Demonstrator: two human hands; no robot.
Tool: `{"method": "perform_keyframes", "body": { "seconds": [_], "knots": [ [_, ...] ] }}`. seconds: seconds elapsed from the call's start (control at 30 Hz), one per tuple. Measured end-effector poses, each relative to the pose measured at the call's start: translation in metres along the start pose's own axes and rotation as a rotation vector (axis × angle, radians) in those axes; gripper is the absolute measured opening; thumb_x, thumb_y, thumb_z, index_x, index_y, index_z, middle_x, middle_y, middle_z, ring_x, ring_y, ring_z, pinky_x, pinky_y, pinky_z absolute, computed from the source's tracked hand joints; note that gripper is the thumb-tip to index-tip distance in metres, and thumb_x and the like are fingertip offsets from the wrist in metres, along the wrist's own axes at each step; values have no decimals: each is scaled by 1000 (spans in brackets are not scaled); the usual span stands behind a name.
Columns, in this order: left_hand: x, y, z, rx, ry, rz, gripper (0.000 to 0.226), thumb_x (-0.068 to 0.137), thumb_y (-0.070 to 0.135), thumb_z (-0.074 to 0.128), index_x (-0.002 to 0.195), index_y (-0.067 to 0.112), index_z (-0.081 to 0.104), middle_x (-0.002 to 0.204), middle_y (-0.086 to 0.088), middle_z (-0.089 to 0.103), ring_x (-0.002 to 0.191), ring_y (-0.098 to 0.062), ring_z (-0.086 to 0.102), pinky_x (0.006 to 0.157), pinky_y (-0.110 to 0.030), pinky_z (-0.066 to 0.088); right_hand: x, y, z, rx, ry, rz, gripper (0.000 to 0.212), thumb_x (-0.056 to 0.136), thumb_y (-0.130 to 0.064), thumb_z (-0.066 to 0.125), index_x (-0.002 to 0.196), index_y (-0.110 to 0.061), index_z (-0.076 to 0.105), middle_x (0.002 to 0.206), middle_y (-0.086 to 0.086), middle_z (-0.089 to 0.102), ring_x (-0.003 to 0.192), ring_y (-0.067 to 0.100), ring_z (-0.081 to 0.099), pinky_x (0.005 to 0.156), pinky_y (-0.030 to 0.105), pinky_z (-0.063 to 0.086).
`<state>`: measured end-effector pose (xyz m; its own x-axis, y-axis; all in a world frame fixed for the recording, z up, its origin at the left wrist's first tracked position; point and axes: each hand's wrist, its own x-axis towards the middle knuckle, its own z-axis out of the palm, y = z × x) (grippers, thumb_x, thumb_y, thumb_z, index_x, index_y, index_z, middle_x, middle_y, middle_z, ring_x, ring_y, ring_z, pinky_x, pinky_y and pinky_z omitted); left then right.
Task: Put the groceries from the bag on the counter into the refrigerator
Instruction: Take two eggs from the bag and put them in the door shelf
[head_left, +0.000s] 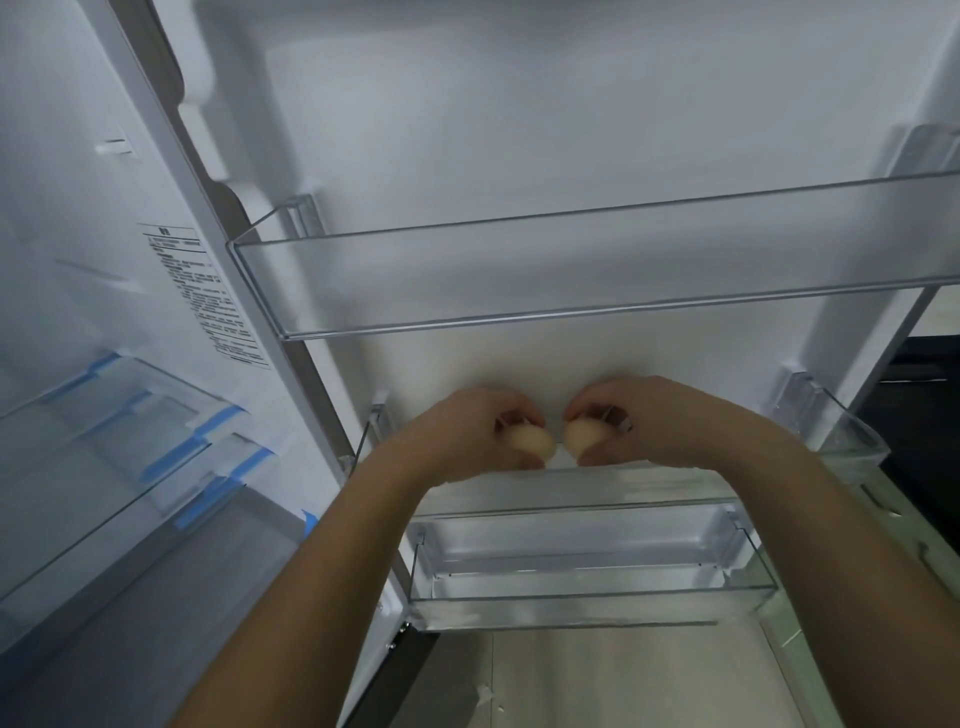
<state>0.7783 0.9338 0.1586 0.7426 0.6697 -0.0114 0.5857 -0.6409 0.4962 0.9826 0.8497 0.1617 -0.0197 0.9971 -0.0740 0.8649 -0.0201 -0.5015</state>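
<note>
Head view shows your left hand (470, 434) curled round one pale egg (530, 441) and your right hand (631, 423) curled round another egg (582, 435), both held just above the middle door bin (571, 480) of the open refrigerator door (519, 130). The two eggs sit very near each other; bring them closer and they may knock and crack. Let go before they rest on the bin floor and they could drop, or roll along the bin.

Upper door bin (597, 270) at my 12 o'clock overhangs; open room beneath it, above middle bin (852, 436).
</note>
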Motion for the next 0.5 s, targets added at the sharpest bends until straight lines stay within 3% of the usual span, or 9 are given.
{"method": "perform_keyframes", "body": {
  "seconds": [0.13,0.2,0.37,0.5],
  "knots": [
    [-4,0,0,-108,78,-35,43,79,35,78,119,29,61,103,6,63,86,-9,58,77,-13,45,-3,1,-1,54,48,20,47,77,-47,74,119,-33,59,108,-13,61,91,-2,56,74,12,41],
    [-7,2,0,-108,168,-65,34,86,38,70,117,27,61,100,5,64,89,-11,61,79,-18,47,-7,-1,-3,69,33,0,45,81,-48,69,121,-33,59,113,-11,61,97,3,57,77,12,40],
    [-25,11,7,198,497,-22,27,93,39,55,113,23,63,106,6,64,96,-15,60,79,-31,48,-24,-11,-6,-13,85,-20,46,86,-52,60,126,-30,56,124,-11,53,111,10,50,85,20,35],
    [-52,19,19,260,531,66,38,92,43,45,116,20,63,112,2,65,98,-19,62,82,-37,52,-45,-15,-4,-25,163,-62,49,86,-56,54,129,-33,52,129,-15,50,113,9,51,90,22,37]
  ]
}}
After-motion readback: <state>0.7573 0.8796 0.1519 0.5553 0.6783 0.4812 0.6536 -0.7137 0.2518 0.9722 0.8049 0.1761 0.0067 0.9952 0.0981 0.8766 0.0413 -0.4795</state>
